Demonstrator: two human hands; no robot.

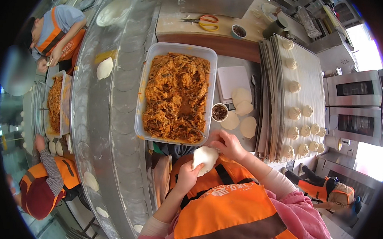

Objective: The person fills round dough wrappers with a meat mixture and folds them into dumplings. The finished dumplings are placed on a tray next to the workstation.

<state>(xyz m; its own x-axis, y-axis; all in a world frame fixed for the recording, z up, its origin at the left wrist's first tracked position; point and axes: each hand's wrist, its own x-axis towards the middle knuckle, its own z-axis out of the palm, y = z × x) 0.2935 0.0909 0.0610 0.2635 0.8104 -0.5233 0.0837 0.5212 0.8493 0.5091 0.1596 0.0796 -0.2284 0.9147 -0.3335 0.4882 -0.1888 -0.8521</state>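
My left hand [189,177] grips a round dough wrapper [206,159] by its lower left edge, thumb on top. My right hand [228,145] is at the wrapper's upper right edge, beside the near right corner of a plastic tub [140,134]; whether its fingers pinch the dough cannot be told. The tub is filled with orange shredded filling [175,98], and a utensil's handle shows in its near right part. Right of the tub stand a small cup of dark filling [220,112] and several flat dough wrappers [248,127], some on a white scale [232,77].
At right, a tray [310,68] on a stack holds several pleated buns [295,113]. Scissors [207,22] and another cup [238,31] lie beyond. A metal conveyor [124,99] with dough pieces [105,68] runs at left. Co-workers are at far left; another person is at lower right.
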